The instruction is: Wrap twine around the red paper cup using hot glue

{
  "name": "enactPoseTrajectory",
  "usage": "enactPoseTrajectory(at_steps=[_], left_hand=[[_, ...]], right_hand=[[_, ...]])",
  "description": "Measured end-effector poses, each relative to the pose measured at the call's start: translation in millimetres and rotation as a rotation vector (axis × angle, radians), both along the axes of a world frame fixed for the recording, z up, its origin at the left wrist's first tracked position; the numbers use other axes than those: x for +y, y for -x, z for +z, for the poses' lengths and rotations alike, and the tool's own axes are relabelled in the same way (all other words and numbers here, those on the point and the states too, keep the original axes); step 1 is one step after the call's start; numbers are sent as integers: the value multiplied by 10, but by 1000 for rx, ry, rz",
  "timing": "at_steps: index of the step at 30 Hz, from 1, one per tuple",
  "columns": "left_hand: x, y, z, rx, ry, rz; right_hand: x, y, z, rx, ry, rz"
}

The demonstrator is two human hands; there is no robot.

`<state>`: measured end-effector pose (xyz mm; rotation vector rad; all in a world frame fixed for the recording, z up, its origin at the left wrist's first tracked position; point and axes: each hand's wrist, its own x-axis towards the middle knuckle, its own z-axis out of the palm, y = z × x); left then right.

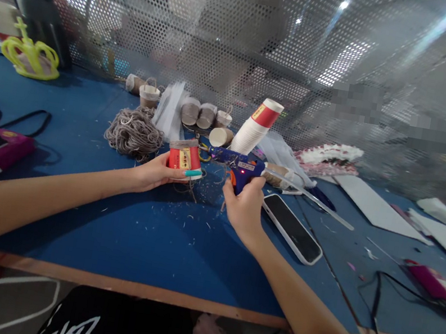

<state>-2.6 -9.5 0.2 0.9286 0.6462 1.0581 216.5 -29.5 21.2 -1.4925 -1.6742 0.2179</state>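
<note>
Head view, red cup (184, 156) pinched by the left hand (157, 172), just right of its palm, glue gun (244, 166) gripped in the right hand (245, 206), tip seemingly just beside the cup, both held over the table (190, 258).

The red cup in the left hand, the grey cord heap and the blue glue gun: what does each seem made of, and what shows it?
Red cup: probably paper, smooth and printed, with a white edge.
Grey cord heap: likely cotton or similar fibre, matte, in soft, loose loops.
Glue gun: apparently plastic, slightly shiny, with a moulded shape.
</note>
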Motion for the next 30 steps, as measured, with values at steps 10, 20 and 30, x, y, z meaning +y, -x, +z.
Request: enactPoseTrajectory(at_steps=[10, 20, 30], left_hand=[[53, 7, -33, 24, -42, 22], [233, 148, -62, 98, -150, 148], [118, 8, 4, 177, -125, 234]], right_hand=[[192, -114, -20, 9, 236, -62], [81, -171, 114, -451, -536, 29], [-47, -3, 7, -670, -665, 473]])
